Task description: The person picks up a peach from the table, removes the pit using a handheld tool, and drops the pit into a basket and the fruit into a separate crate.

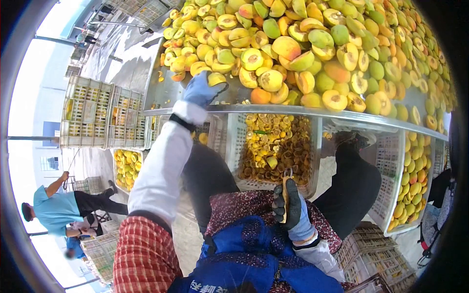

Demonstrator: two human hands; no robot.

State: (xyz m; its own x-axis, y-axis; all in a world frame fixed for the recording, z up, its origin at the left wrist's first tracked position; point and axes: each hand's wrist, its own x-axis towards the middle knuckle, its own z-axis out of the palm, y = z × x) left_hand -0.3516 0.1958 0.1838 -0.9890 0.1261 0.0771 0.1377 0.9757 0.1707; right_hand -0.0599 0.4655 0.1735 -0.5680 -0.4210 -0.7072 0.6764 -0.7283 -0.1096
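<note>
My left hand [202, 90], in a blue glove with dark fingertips, reaches over the metal table [234, 93] at its near left corner. Its fingers are round a yellow-green peach half [216, 79] at the edge of a large heap of halved peaches [288, 53]. Close to my lap, my right hand [293, 207], in a blue and dark glove, is closed around a wooden-handled pitting tool [285, 195] with a metal tip. Below the table edge, between my knees, a white crate [234, 151] holds pits and peach scraps [273, 151].
Crates of peaches stand at the right [410, 180] and left [128, 168]. Stacked crates [93, 115] rise left of the table, and another stack [376, 254] is at the lower right. A person in a light blue shirt [56, 210] stands at the far left.
</note>
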